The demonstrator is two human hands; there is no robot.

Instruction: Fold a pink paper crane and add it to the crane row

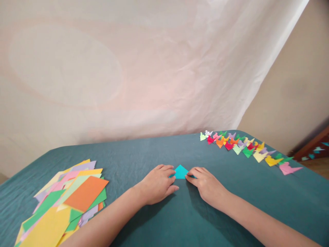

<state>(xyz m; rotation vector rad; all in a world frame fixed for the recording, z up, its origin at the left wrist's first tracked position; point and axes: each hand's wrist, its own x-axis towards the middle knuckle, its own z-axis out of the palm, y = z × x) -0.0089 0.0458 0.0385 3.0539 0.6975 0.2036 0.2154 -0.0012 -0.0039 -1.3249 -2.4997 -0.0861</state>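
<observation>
A blue sheet of origami paper [180, 172], folded into a triangle, lies on the table between my hands with its peak pointing away from me. My left hand [159, 183] rests at its left corner, fingers stretched out and the thumb apart, some fingertips on the paper. At the right corner, my right hand [205, 183] pinches the paper's edge between thumb and fingers. Both side corners are partly covered by my fingers.
A loose pile of coloured paper sheets [86, 193] lies at the left. Rows of small folded paper birds [248, 152] stand at the back right. The dark green tablecloth [123, 154] reaches a pale hanging sheet [154, 68] behind the table.
</observation>
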